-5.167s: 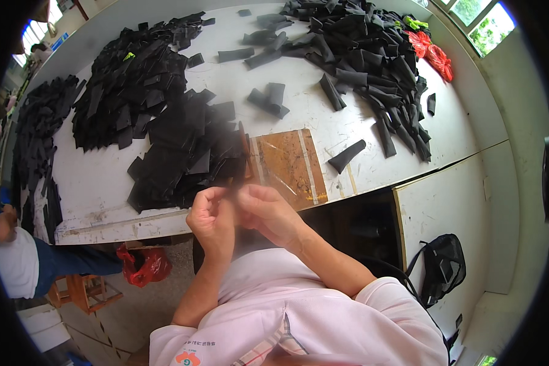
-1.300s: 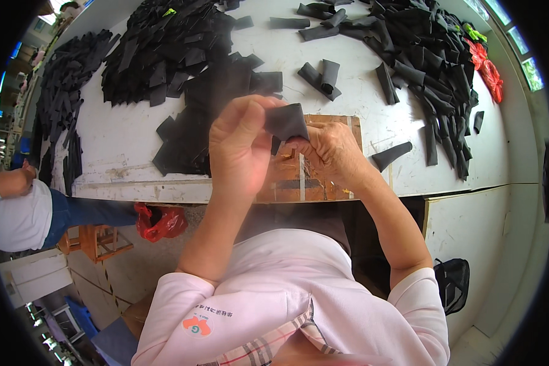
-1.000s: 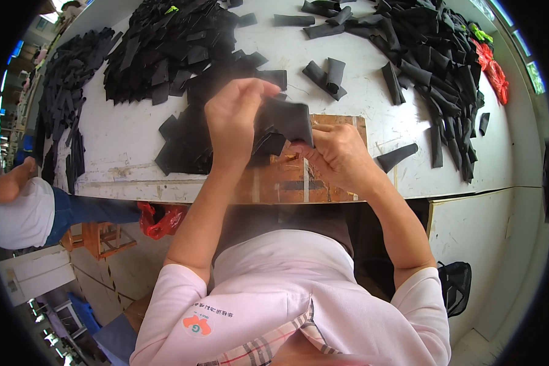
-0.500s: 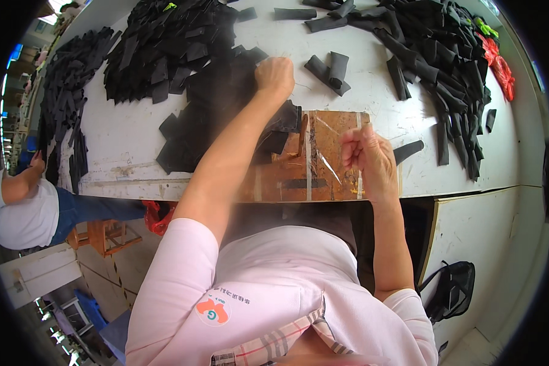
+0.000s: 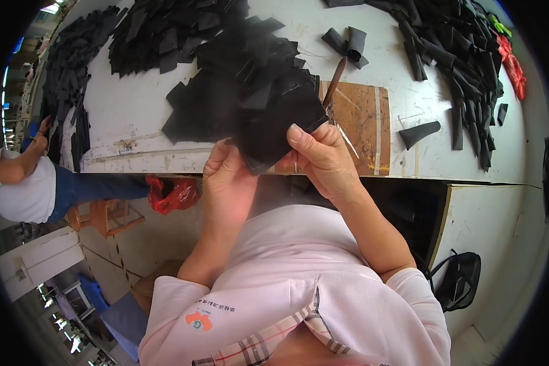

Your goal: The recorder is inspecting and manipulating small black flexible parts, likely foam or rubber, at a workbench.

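Wht tbl [image 5: 125, 107], wdn stool [image 5: 99, 217], pale flr [image 5: 175, 238]

- Crumpled red plastic bag [image 5: 510, 64]: well to the right of the fingers [image 5: 302, 140] and beyond them.
- Small bright yellow-green soft bundle [image 5: 500, 24]: farther out than the fingers, beside that bag.
- Gaping red plastic bag [image 5: 182, 196]: left of the fingers, lower down.
- Brown wooden stool [image 5: 97, 217]: farther left of the fingers.
- Co-worker in white top and blue trousers [image 5: 27, 192]: well left of the fingers.
- Soft black strapped bag [image 5: 462, 282]: right of the fingers, well below.
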Tool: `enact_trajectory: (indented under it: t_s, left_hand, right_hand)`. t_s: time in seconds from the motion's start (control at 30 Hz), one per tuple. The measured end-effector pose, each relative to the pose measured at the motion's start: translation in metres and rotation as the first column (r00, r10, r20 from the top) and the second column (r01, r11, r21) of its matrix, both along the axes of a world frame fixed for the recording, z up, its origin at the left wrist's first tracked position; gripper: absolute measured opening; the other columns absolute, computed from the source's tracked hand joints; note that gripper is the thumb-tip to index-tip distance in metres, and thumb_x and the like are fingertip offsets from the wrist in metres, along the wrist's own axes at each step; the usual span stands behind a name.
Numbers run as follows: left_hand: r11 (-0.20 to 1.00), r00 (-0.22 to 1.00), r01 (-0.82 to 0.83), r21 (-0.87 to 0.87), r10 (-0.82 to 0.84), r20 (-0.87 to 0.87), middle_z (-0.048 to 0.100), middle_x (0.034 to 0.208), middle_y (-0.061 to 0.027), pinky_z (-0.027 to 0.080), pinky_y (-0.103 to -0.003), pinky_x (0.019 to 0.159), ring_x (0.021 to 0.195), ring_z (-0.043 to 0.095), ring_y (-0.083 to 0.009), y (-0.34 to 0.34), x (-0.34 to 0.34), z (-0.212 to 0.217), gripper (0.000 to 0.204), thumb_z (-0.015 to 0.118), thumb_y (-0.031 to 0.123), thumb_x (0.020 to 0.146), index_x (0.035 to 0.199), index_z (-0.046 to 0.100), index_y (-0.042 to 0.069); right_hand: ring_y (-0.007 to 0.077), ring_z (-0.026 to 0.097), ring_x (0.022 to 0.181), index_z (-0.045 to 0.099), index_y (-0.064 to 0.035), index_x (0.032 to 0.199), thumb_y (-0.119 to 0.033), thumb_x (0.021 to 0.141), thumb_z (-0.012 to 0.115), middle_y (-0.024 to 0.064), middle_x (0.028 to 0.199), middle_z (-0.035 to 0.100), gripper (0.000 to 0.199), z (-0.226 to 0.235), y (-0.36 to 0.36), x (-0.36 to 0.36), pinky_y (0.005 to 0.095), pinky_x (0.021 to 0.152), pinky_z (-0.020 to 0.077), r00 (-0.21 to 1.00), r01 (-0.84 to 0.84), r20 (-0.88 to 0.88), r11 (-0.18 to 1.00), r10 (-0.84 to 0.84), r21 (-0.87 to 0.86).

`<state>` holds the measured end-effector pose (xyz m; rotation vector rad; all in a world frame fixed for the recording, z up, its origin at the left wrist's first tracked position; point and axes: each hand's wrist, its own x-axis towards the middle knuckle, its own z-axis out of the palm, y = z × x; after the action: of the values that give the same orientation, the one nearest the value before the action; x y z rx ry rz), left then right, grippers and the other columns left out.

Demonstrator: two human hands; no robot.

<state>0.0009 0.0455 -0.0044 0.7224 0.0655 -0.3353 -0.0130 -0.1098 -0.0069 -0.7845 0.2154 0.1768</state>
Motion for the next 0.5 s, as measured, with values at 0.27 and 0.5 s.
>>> enact_trajectory:
  t_s: [0.27,0.5]
  left_hand:
    - [0.908,0.996,-0.004,0.420,0.039,-0.076,0.057,0.086,-0.0024,0.044,-0.022,0.063,0.073,0.053,-0.0087,-0.001,-0.011,-0.012,0.013,0.051,0.014,0.087,0.095,0.053,0.004]
    - [0.823,0.984,0.012,0.568,-0.111,0.140,0.058,0.085,-0.0052,0.042,-0.021,0.059,0.071,0.054,-0.0090,-0.012,-0.016,0.032,0.022,0.055,0.019,0.084,0.096,0.052,0.000]
  right_hand:
    - [0.0087,0.047,0.049,0.058,0.0014,0.067,-0.007,0.068,0.070,0.0035,0.059,0.052,0.014,0.004,0.011,-0.009,0.0218,0.044,0.0362,0.920,0.377,0.375,0.521,-0.115,-0.766]
    - [0.0178,0.050,0.056,0.058,-0.0012,0.068,0.008,0.053,0.061,0.0056,0.063,0.051,0.018,0.000,0.001,-0.021,0.0262,0.048,0.0399,0.823,0.565,0.568,0.134,-0.025,-0.814]
